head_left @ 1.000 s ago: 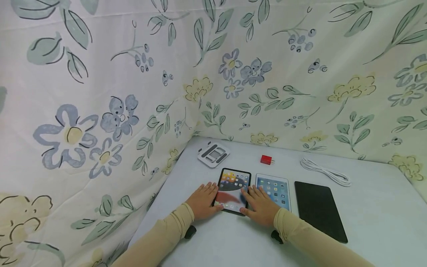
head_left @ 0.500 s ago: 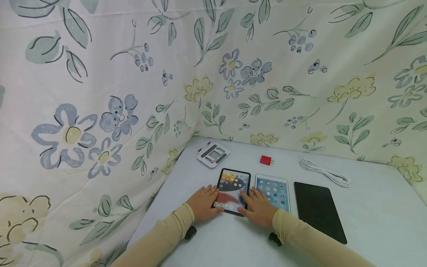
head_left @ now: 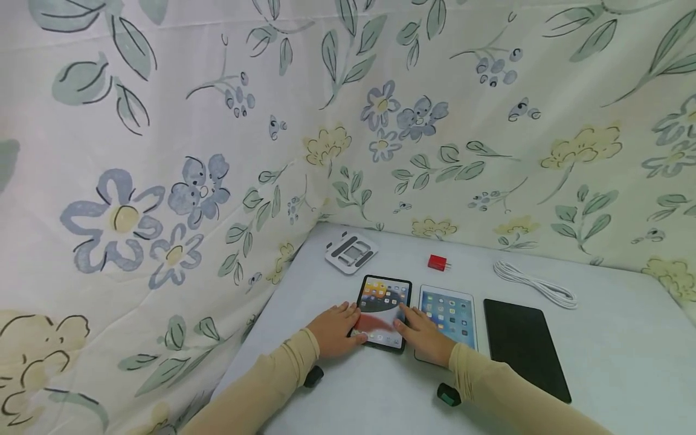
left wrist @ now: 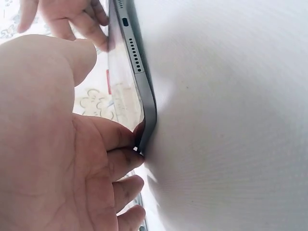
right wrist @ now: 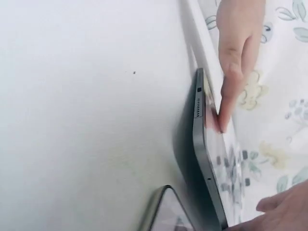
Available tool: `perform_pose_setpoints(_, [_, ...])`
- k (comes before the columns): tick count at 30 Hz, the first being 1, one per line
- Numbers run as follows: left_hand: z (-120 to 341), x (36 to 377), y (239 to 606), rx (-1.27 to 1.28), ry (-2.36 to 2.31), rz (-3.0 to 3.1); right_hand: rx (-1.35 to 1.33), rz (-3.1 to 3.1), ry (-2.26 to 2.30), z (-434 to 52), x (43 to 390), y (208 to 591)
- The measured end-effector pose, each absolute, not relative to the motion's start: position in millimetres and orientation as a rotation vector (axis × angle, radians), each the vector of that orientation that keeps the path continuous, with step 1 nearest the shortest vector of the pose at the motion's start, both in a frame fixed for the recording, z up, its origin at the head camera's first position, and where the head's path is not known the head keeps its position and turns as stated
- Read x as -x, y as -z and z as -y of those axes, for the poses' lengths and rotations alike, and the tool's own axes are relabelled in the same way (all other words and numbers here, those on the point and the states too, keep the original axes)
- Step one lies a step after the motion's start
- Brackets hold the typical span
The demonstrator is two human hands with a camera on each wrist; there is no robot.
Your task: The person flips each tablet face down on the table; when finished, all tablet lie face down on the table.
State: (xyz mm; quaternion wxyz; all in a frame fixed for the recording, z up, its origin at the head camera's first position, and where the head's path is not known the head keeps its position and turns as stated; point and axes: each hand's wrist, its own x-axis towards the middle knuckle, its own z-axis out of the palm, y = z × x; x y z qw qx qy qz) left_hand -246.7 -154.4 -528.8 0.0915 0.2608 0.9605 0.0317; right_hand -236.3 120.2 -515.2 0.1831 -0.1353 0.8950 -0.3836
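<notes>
Fingers of my left hand (head_left: 333, 329) and right hand (head_left: 425, 335) rest straight on the black tablet (head_left: 383, 311) between them.

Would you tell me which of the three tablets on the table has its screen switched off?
The rightmost tablet, whose face is plain black. The black-framed one between both hands and the white-framed one beside it show lit app icons.

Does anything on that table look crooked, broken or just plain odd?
Nothing looks broken or spilled. The three tablets lie in a neat row: the black-framed tablet between the left hand and right hand, the white tablet beside it, then the dark tablet. The white cable lies loosely bundled.
</notes>
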Motion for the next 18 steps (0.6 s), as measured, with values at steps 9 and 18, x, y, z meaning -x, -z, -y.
perform_pose_setpoints(9, [149.4, 249.3, 526.1, -0.766, -0.16, -2.862, 0.395, -2.515, 1.201, -123.4, 232.0, 499.1])
perform_pose_setpoints(18, [141.0, 252.3, 526.3, -0.742, -0.216, -2.862, 0.473, -2.541, 1.287, -125.8, 225.4, 486.7])
